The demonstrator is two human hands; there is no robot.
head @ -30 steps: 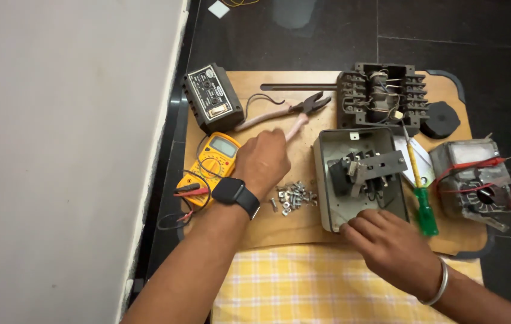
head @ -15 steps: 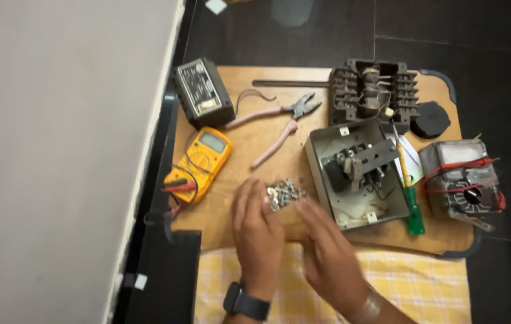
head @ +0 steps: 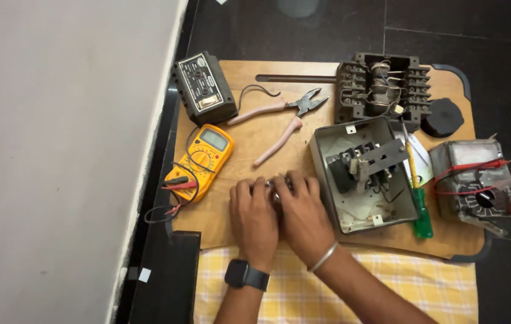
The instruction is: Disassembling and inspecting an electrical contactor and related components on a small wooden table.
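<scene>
Both hands cupped over a pile of small metal parts on the wooden worktop (head: 237,144).

The left hand (head: 254,217) and right hand (head: 304,215) lie side by side, fingers curled over the small metal parts (head: 276,187); whether they grip any cannot be told. A yellow multimeter (head: 206,157) lies to the left, an open grey metal switch box (head: 363,174) just right, pink-handled pliers (head: 284,117) beyond.
</scene>
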